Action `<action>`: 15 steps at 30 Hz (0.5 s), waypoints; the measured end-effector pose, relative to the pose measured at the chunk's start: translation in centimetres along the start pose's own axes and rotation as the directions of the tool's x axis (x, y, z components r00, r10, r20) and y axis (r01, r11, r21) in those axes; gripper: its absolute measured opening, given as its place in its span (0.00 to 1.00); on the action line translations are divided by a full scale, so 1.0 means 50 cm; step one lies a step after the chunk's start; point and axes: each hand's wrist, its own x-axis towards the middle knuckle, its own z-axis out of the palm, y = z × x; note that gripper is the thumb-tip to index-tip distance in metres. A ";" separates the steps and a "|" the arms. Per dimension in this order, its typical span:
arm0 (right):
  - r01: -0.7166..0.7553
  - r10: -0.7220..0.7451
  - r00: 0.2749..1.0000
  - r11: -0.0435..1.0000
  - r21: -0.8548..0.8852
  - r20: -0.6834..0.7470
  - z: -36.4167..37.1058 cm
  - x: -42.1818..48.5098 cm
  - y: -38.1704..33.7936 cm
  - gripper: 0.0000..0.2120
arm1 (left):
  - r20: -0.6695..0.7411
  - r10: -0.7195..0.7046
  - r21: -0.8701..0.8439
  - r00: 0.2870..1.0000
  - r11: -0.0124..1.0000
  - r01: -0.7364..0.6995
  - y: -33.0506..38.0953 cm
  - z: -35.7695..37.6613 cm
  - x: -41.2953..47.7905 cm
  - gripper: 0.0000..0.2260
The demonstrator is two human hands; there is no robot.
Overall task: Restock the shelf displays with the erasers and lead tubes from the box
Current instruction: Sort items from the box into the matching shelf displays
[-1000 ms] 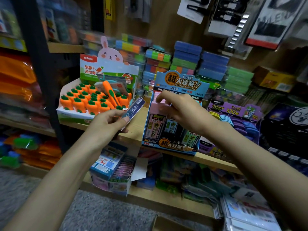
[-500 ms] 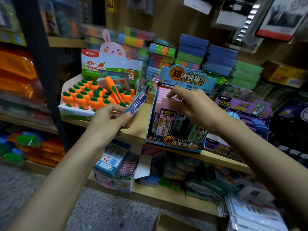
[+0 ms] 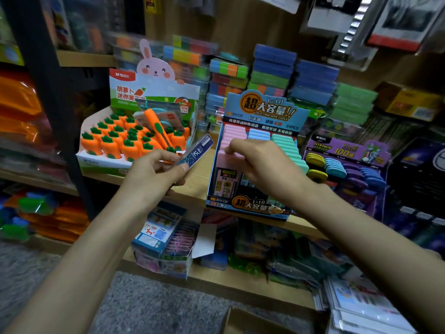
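A blue display box [image 3: 262, 109] of lead tubes stands on the wooden shelf [image 3: 197, 179], with pink, blue and green rows. My right hand [image 3: 260, 162] reaches over its front, fingers curled on the front pink tube [image 3: 226, 160]. My left hand [image 3: 154, 174] is left of the box and pinches a dark blue flat lead tube [image 3: 196, 153], its end angled up to the right. A carrot-eraser display [image 3: 130, 141] with a rabbit header sits at the left of the shelf.
A purple display [image 3: 346, 162] of rounded cases stands right of the blue box. Stacked coloured packs [image 3: 272, 68] fill the back of the shelf. An open carton [image 3: 163, 239] sits on the lower shelf. A cardboard box edge [image 3: 243, 319] shows at the bottom.
My right hand has shifted from the box's middle to the front pink row. The view has drifted, so the shelf sits lower and further right. My left hand keeps its hold on the blue tube.
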 end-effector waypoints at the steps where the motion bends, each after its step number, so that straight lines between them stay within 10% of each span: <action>1: -0.001 0.000 1.000 0.998 -0.057 -0.020 -0.002 0.000 -0.004 0.08 | 0.011 0.000 0.010 1.000 1.000 0.000 0.002 0.001 -0.001 0.03; 15: -0.049 0.143 0.967 0.914 0.402 -0.209 -0.051 -0.072 -0.046 0.16 | -0.006 0.346 -0.080 0.938 0.935 -0.345 0.069 -0.004 -0.045 0.05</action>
